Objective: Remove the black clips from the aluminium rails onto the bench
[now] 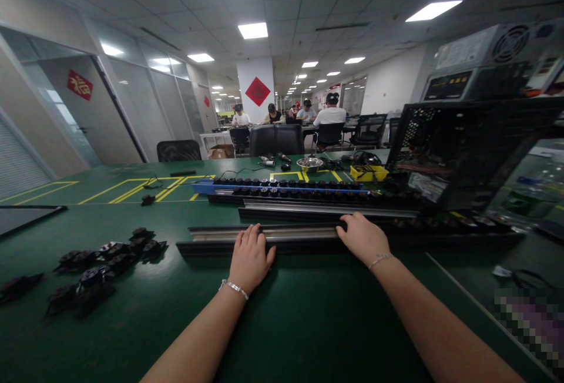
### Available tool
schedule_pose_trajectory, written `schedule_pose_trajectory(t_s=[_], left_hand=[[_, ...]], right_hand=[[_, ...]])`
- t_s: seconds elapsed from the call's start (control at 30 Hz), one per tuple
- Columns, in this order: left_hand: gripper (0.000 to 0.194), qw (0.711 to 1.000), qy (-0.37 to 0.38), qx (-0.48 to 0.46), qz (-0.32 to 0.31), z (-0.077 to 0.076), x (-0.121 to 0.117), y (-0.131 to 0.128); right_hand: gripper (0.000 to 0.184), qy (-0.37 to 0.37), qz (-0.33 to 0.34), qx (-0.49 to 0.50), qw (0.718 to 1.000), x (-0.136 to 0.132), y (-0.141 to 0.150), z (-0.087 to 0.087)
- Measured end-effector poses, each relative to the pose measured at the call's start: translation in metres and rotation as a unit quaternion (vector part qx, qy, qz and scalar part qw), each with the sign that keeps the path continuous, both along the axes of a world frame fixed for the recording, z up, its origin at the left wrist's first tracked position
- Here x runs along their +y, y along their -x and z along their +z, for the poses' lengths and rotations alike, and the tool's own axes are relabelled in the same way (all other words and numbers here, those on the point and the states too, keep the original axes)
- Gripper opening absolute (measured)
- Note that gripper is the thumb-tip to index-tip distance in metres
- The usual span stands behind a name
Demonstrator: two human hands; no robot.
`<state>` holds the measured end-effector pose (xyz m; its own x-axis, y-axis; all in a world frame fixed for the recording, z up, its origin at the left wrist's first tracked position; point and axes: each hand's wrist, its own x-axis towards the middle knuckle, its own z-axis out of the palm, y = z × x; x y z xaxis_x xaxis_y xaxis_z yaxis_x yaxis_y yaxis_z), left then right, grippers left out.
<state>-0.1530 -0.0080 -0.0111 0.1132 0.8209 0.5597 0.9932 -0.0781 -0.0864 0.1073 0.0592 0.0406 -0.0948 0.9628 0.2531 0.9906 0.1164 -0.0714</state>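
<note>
A long black channel rail (308, 246) with a bare metallic inner face lies crosswise on the green table. My left hand (252, 258) grips it left of its middle, fingers draped over the channel and thumb on the near side. Farther right, my right hand (365, 238) has its fingers bent onto the same rail, their tips partly hidden. Along the rail's right part sit several dark socket-like pieces (445, 222). Just behind it lies a second black rail (326, 213). Beyond that are rails filled with round black socket modules (286, 185).
Loose black modules (94, 277) lie in a cluster on the left. An open computer case (458, 154) stands at the right, with a power supply (489, 48) above it. A metal bowl (309, 164) and a yellow tray (369, 173) stand farther back. Several people sit beyond the table.
</note>
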Motion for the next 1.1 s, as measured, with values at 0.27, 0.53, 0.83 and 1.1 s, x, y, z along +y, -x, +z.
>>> schedule_pose_trajectory(t_s=[0.27,0.53,0.83,1.1], left_hand=[[0.032,1.000,-0.001,0.005,0.001,0.000,0.000,0.000],[0.034,1.000,-0.001,-0.005,-0.005,0.000,0.001,0.001],[0.033,1.000,-0.006,-0.010,-0.009,-0.001,0.002,0.001],[0.031,1.000,-0.009,-0.012,-0.011,-0.001,0.002,0.001]], right_hand=[[0.035,-0.019,0.013,0.011,1.000,-0.004,0.010,-0.005],[0.041,-0.046,0.046,0.042,0.997,-0.008,0.020,-0.012],[0.036,-0.068,0.090,0.110,0.987,-0.011,0.029,-0.017],[0.023,-0.034,0.111,0.171,0.978,-0.013,0.033,-0.019]])
